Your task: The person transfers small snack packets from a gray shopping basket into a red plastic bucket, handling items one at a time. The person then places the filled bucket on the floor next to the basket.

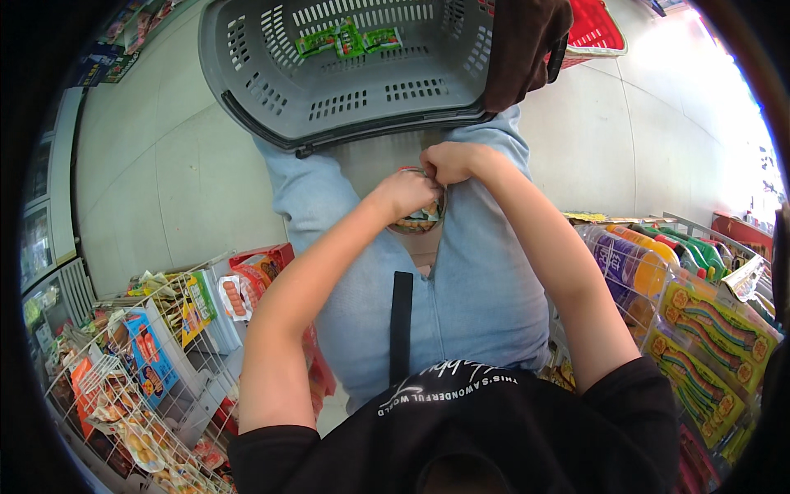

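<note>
Between my denim-clad knees stands a round tub with small snack packets inside. My left hand is over the tub's opening, its fingers curled and covering part of the packets. At the rim's far right side, my right hand has its fingers bent down, close to the left fingertips. What either hand grips is hidden behind the fingers. Beyond the hands, a grey plastic shopping basket with a black handle holds green snack packets on its bottom.
Dark brown cloth hangs over the basket's right end. A red basket is behind it. On my left, a wire rack carries packaged snacks; on my right, another rack holds drink bottles and yellow candy packs. Pale tiles cover the floor.
</note>
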`<action>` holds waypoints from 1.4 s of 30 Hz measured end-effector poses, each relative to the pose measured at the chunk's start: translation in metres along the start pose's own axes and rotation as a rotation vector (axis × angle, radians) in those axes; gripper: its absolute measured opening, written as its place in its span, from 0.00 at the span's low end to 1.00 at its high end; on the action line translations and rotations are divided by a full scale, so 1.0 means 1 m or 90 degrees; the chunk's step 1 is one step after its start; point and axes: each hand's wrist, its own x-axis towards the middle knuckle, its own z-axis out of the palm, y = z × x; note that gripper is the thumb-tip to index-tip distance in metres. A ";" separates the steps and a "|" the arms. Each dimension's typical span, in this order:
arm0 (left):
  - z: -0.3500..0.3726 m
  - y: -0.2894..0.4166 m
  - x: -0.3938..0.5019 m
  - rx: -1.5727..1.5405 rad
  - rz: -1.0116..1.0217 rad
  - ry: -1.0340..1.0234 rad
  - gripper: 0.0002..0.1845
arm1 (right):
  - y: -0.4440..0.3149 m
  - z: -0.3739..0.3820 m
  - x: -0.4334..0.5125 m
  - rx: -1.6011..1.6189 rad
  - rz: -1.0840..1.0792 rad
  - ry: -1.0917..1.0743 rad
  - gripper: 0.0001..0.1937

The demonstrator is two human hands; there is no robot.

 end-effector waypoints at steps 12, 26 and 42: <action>-0.039 -0.061 -0.034 -0.290 -0.108 0.553 0.11 | 0.009 -0.031 0.010 0.576 -0.213 0.173 0.12; 0.011 -0.340 0.086 -0.427 -0.745 0.430 0.45 | 0.038 -0.081 0.198 0.497 0.099 0.713 0.14; -0.035 -0.286 0.066 -0.530 -0.494 0.663 0.13 | 0.047 -0.089 0.192 0.622 -0.029 0.645 0.21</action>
